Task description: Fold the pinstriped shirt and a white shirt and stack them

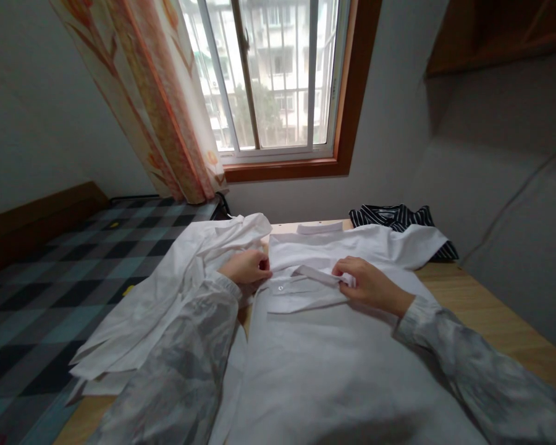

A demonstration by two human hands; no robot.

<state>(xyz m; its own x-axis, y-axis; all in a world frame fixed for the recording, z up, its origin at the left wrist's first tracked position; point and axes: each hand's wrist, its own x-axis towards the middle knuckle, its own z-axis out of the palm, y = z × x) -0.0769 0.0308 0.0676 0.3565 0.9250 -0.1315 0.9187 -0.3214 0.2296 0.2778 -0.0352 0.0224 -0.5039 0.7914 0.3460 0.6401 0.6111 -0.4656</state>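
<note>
White shirt [333, 346] spread flat on wooden table [482, 296], collar at far end. Left hand [246, 267] pinching fabric at left shoulder, fingers closed on cloth. Right hand [368, 284] clamped on folded sleeve cuff [312, 274] laid across chest. Risk: uneven pull, skewing fold. Could also snag second white shirt [167, 290] heaped at left, drooping over table edge.

Both arms reach forward in mottled grey sleeves, hands close together. The left hand [246, 267] is curled, fingers pinched shut. The right hand [368, 284] lies knuckles up, fingertips pinching leftward.
</note>
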